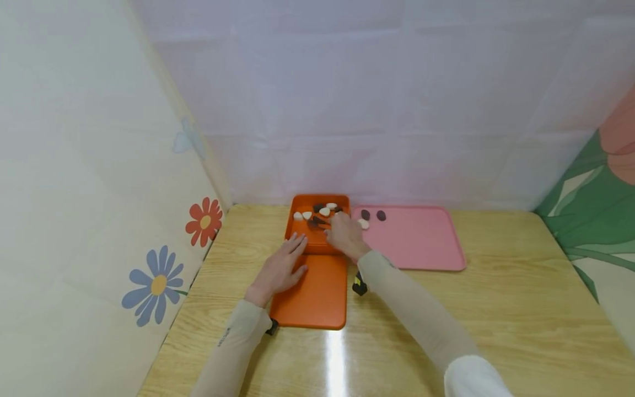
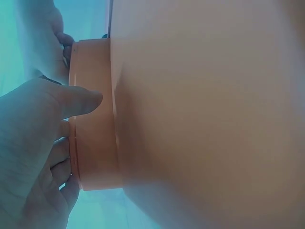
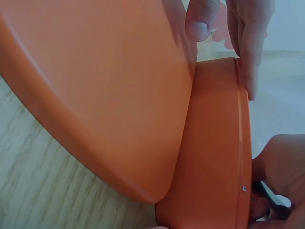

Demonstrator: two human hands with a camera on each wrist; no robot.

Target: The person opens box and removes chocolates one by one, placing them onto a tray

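Note:
An orange box (image 1: 289, 223) holds several white pebbles (image 1: 297, 216) and dark pebbles (image 1: 318, 208). My left hand (image 1: 280, 270) rests on the box's near left rim, its fingers straight and the thumb apart. My right hand (image 1: 345, 234) reaches over the near right rim, fingertips down inside the box. In the right wrist view, its curled fingers pinch a dark pebble (image 3: 279, 211), partly hidden by the rim. In front of the box, an orange lid (image 1: 315, 292) lies close against it, below my left thumb.
Right of the box lies a pink tray (image 1: 416, 242) bearing two dark pebbles (image 1: 381, 215) and a white pebble (image 1: 364, 224). Everything stands on a wooden table (image 1: 501, 286). A pale cloth wall (image 1: 322, 110) rises close behind, and a flowered cloth (image 1: 99, 193) hangs on the left.

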